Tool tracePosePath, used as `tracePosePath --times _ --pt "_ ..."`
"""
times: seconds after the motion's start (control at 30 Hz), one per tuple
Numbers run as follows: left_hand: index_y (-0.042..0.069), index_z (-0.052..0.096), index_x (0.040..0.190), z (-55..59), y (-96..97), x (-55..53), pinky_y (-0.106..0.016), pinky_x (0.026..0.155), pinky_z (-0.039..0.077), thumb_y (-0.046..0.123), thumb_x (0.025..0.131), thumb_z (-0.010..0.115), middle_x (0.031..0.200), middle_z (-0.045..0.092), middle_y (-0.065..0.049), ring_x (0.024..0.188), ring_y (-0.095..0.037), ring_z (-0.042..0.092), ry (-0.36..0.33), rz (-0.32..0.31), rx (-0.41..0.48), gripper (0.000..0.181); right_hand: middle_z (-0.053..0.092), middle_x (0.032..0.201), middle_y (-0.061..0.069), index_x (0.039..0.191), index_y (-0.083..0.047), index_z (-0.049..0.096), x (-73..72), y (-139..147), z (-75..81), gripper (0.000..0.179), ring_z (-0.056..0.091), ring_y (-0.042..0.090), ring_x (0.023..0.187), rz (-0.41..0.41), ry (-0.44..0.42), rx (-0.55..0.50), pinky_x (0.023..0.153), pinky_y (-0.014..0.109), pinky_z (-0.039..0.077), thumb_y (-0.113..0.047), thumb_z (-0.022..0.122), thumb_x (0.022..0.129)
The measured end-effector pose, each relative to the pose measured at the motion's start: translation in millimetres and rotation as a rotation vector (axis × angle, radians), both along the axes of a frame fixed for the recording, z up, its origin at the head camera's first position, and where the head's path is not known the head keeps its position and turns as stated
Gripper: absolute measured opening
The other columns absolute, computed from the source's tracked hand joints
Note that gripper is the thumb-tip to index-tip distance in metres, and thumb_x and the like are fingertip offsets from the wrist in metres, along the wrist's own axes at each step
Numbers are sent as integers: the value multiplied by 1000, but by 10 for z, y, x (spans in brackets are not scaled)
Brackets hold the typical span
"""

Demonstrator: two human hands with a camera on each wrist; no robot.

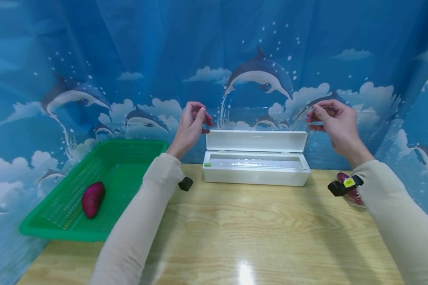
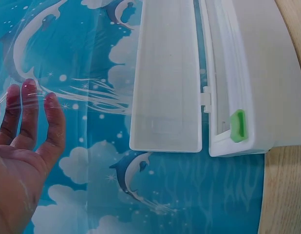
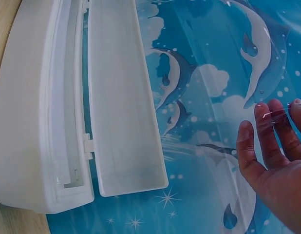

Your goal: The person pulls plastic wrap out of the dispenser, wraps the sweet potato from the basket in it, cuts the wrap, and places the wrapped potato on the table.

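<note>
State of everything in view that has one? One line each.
Film dispenser: upright, lid open
Green slider: at dispenser's left end
Left hand: pinches clear film
Right hand: pinches clear film
Clear film: spread between the hands
Green basket: holds one purple sweet potato
Purple sweet potato: lying, apparently unwrapped
Right-side sweet potato: apparently wrapped, partly hidden

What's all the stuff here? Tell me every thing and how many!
table: 1, light wood, at the bottom
box: 1, white, on table
lid: 1, white, open at box's back
tab: 1, green, box's left end
film: 1, clear, above box
basket: 1, green, table's left side
sweet potato: 1, purple, in basket
bundle: 1, purple in clear wrap, table's right side
curtain: 1, blue with dolphins, behind table
wrist cameras: 2, black, on wrists
sleeves: 2, cream, on arms
left hand: 1, bare, holding film
right hand: 1, bare, holding film
</note>
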State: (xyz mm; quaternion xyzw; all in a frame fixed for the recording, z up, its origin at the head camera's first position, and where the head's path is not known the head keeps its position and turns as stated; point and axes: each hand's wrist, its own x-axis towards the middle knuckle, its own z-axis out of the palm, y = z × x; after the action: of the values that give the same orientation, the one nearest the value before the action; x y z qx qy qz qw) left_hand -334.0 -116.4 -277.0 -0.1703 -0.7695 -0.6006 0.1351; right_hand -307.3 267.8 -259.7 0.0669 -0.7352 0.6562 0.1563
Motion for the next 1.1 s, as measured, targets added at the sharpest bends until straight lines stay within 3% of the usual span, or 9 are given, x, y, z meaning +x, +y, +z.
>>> tracePosePath --times 0.63,0.9,1.1 --pt "8 43 132 177 -12 78 -38 87 62 31 110 42 112 64 -11 100 -23 69 15 -18 26 32 72 96 -9 121 -12 65 18 -8 155 31 70 6 87 -21 33 17 70 17 60 -32 62 99" --pt "6 43 133 210 -24 110 -37 85 62 32 110 43 115 65 -16 99 -23 69 51 -35 23 35 73 96 -7 116 -12 67 46 0 185 25 71 7 85 17 61 -40 69 18 60 -29 63 98" --pt "7 45 133 237 -21 132 -36 85 63 32 110 44 115 67 -12 100 -21 69 58 -17 6 34 74 96 -5 116 -11 67 73 12 198 25 72 8 84 36 80 -74 69 18 61 -28 65 98"
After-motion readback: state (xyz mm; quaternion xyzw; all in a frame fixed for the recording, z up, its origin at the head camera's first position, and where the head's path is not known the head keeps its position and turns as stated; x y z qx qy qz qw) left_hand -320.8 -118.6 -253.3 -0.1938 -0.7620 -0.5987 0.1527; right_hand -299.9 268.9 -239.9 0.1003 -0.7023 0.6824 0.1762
